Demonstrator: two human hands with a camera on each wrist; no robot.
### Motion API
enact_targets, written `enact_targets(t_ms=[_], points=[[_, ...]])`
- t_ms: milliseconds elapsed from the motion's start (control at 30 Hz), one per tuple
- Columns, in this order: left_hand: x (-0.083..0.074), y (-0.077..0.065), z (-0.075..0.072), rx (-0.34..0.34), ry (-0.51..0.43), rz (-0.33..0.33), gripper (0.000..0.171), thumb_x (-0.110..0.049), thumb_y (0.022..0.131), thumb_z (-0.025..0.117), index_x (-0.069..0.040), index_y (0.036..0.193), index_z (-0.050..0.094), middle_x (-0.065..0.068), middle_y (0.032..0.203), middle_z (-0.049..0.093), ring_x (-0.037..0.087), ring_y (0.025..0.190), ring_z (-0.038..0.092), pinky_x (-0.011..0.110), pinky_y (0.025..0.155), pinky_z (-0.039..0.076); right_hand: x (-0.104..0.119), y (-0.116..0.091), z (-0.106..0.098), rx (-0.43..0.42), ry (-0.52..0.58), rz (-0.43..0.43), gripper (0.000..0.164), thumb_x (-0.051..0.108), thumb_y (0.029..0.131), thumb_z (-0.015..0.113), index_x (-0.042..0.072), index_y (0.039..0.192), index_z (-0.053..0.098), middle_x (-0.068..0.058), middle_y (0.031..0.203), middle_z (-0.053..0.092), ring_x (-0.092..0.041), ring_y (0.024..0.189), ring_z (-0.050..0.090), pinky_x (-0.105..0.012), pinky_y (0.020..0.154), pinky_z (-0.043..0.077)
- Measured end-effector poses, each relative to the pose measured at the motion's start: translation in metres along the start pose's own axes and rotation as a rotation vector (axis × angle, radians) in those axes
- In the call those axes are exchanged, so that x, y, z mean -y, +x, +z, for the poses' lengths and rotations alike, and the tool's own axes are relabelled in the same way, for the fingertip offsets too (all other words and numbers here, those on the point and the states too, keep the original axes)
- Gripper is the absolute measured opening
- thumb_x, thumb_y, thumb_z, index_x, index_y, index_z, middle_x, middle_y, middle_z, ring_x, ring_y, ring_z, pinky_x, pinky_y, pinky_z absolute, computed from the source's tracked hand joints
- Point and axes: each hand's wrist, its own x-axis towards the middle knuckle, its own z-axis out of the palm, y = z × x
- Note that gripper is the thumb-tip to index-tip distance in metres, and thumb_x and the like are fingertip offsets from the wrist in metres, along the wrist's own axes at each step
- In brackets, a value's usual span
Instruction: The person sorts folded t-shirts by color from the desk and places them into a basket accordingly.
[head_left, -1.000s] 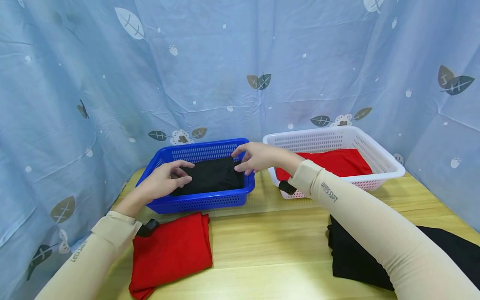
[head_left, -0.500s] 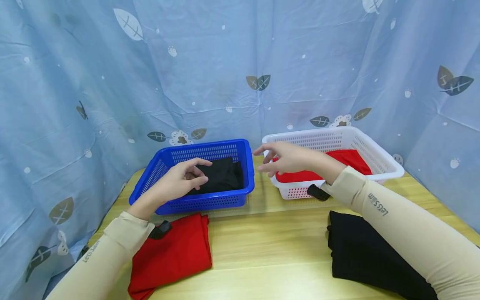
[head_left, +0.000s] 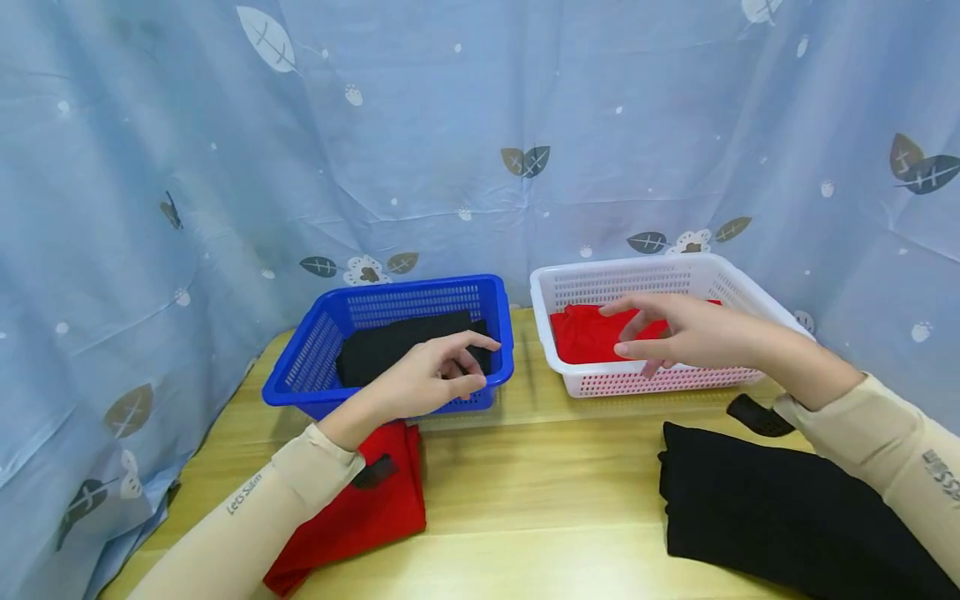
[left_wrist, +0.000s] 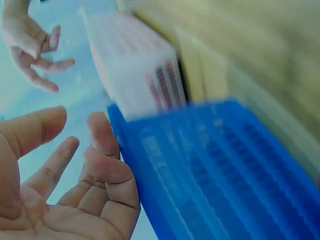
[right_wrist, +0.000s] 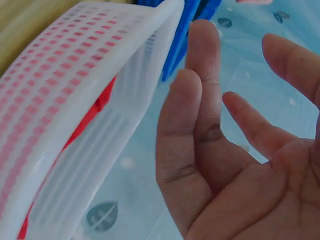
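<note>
My left hand [head_left: 423,375] hovers over the front right part of the blue basket [head_left: 300,333], its fingers loosely bent with nothing in them. Folded black cloth [head_left: 390,342] lies inside that basket. In the left wrist view the fingers overlap the edge of the blue basket [left_wrist: 200,150]. Over the front of the white basket [head_left: 660,383] is my right hand [head_left: 690,333], relaxed and holding nothing. Red cloth [head_left: 585,333] lies in the white basket, partly hidden behind this hand. The right wrist view has the empty fingers beside the rim of the white basket [right_wrist: 115,75].
On the wooden table [head_left: 540,500], a folded red cloth [head_left: 375,508] lies at front left, partly under my left forearm. A folded black cloth [head_left: 780,508] is at front right, below my right wrist. A blue patterned curtain [head_left: 450,125] hangs behind the baskets.
Both hands have moved to the right, the right one from the blue basket to over the white basket. The left has gone from the blue basket's left part toward its front right.
</note>
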Motion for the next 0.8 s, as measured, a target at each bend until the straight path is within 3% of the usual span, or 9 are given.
enact_targets(t_ms=[133,233,333,467,600,800], points=[[-0.017,0.009,0.025,0.073,0.028,0.082,0.048,-0.017,0.105,0.069,-0.025,0.152,0.058,0.002,0.109,0.075,0.013,0.086,0.073,0.030,0.075,0.061,-0.024,-0.031,-0.002,-0.004,0.050,0.016,0.067,0.025,0.103,0.073,0.009,0.160,0.042,-0.016,0.136,0.066,-0.014,0.085,0.078,-0.030,0.081,0.064],[-0.028,0.015,0.043,0.134,0.013,0.112,0.048,-0.015,0.105,0.068,-0.026,0.150,0.058,0.000,0.110,0.075,0.018,0.088,0.076,0.027,0.075,0.060,-0.042,-0.053,-0.003,0.042,0.100,0.021,0.071,0.022,0.106,0.069,0.007,0.165,0.033,-0.019,0.138,0.063,-0.016,0.086,0.078,-0.030,0.079,0.064],[-0.035,0.022,0.063,0.206,-0.032,0.108,0.049,-0.015,0.105,0.069,-0.028,0.150,0.057,-0.001,0.111,0.075,0.022,0.092,0.078,0.025,0.076,0.060,-0.058,-0.076,-0.001,0.106,0.119,0.061,0.077,0.022,0.108,0.066,0.009,0.170,0.023,-0.022,0.142,0.058,-0.018,0.086,0.077,-0.030,0.078,0.063],[-0.040,0.032,0.089,0.283,-0.045,0.109,0.053,-0.017,0.104,0.071,-0.030,0.152,0.056,-0.003,0.112,0.075,0.011,0.091,0.076,0.021,0.079,0.059,-0.079,-0.104,0.008,0.160,0.143,0.147,0.082,0.024,0.109,0.063,0.010,0.172,0.012,-0.033,0.145,0.049,-0.020,0.084,0.075,-0.031,0.073,0.061],[-0.043,0.040,0.111,0.328,-0.028,0.138,0.057,-0.019,0.103,0.073,-0.032,0.155,0.052,-0.004,0.114,0.074,-0.001,0.088,0.072,0.018,0.080,0.058,-0.102,-0.127,0.015,0.134,0.111,0.252,0.082,0.029,0.110,0.062,0.008,0.170,0.010,-0.038,0.140,0.053,-0.022,0.075,0.075,-0.032,0.064,0.057],[-0.052,0.046,0.143,0.413,-0.062,0.120,0.063,-0.019,0.103,0.073,-0.035,0.158,0.047,-0.003,0.116,0.074,-0.004,0.090,0.072,0.016,0.081,0.057,-0.137,-0.157,0.029,0.038,0.016,0.416,0.083,0.038,0.108,0.065,-0.002,0.165,0.021,-0.027,0.120,0.066,-0.023,0.059,0.073,-0.035,0.054,0.055]])
